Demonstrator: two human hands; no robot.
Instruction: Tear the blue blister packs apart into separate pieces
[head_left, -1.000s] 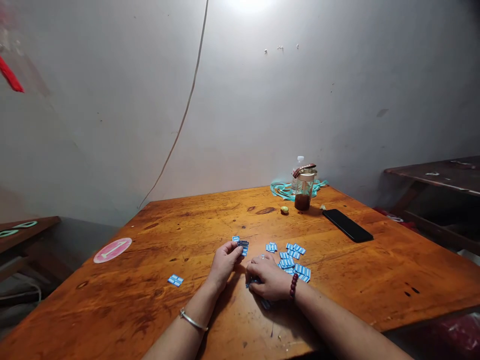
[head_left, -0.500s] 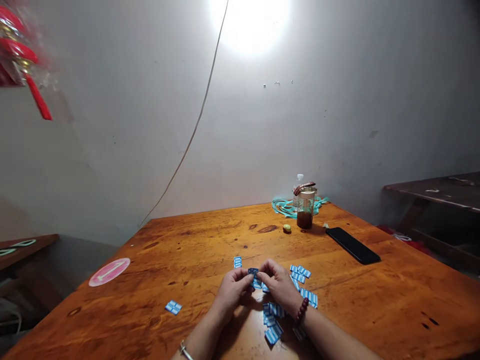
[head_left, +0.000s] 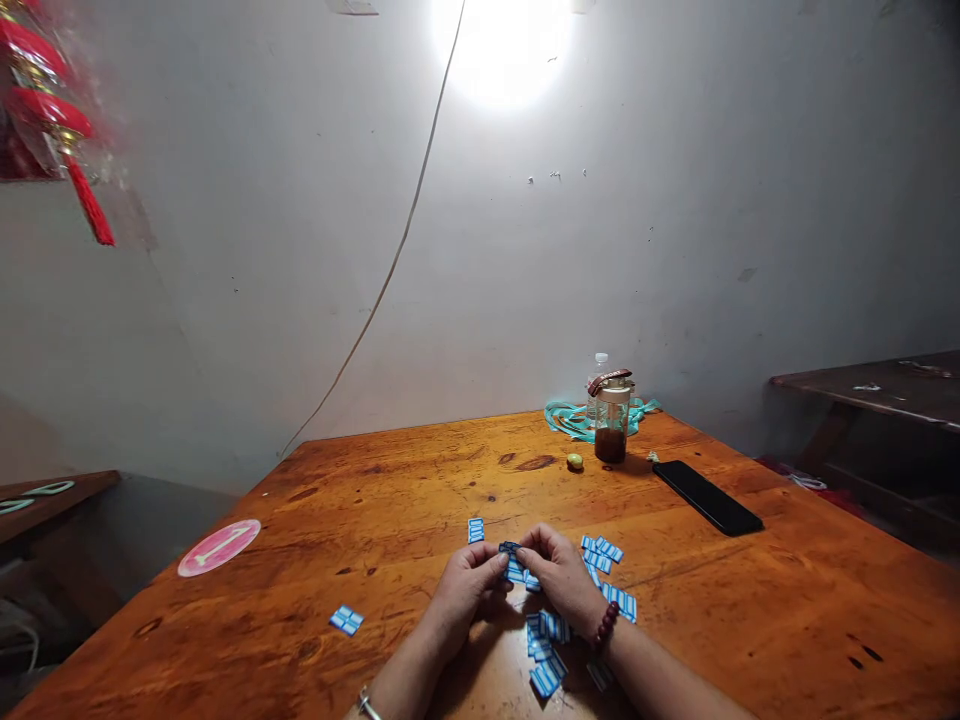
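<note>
From the head camera, two bare hands meet over a brown, glossy wooden table [head_left: 405, 500], a little toward its near edge. Between their fingertips is a small, flat, dark blue piece [head_left: 509, 547]; the left hand [head_left: 459, 592] pinches its left side, and the right hand [head_left: 568, 582] pinches its right. Each grip is narrow, thumb against fingers, and neither hand looks clearly nearer to the piece. It lies at the far end of both hands, toward the table's far edge, and seems to run from one thumb to the other, though the fingers hide too much to be sure of its long axis. Just beyond the left hand, a blue-and-white striped rectangle [head_left: 475, 530] lies flat, its length pointing roughly toward the far edge. A similar striped tile [head_left: 346, 620] lies apart, toward the left edge. Overlapping striped pieces [head_left: 548, 674] are scattered below the right hand, toward the near edge, and another striped cluster [head_left: 601, 552] lies just past it, on the right. Farther off, toward the far right corner, are a black phone [head_left: 708, 497] and a clear jar of dark liquid [head_left: 610, 430].
</note>
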